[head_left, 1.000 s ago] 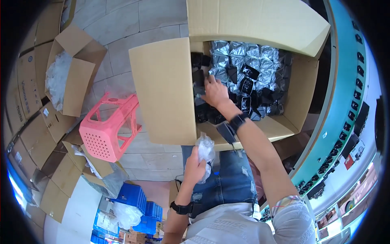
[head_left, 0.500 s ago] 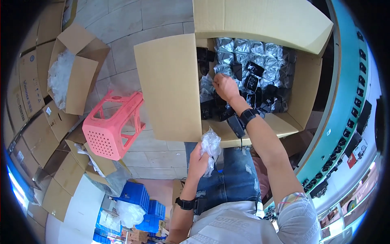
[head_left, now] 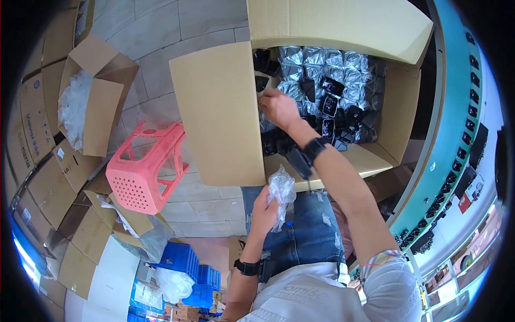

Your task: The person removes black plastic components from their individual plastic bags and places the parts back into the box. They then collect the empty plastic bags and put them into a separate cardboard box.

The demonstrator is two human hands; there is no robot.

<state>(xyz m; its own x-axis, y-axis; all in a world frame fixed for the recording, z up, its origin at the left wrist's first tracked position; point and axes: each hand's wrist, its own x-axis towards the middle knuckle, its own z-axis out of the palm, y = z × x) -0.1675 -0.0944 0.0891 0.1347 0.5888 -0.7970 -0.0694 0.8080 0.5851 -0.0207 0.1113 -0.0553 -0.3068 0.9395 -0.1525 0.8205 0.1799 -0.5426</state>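
Note:
My left hand (head_left: 263, 213) is closed around a bunch of crumpled clear plastic bags (head_left: 281, 190), held over my lap in front of the open cardboard box (head_left: 214, 112). Inside that box, near its left wall, my right hand (head_left: 281, 110) is curled with its fingertips together; what they hold, if anything, is hidden. Rows of silvery plastic-wrapped pieces (head_left: 322, 56) fill the back of the box. Loose black glossy-faced small devices (head_left: 329, 105) lie on top of them and toward the front. Black bands circle both wrists, and a dark block hangs by the right one.
A pink plastic stool (head_left: 134, 185) lies on its side left of the box. Beyond it stands an open carton (head_left: 107, 112) with clear plastic bags (head_left: 75, 107). Stacked cartons line the left. Blue crates (head_left: 177, 257) sit lower left, and a green-edged bench (head_left: 440, 107) borders the right.
My right hand has moved left inside the box, toward its left wall. My left hand still grips the plastic bags, nearly unmoved. The whole view has shifted slightly.

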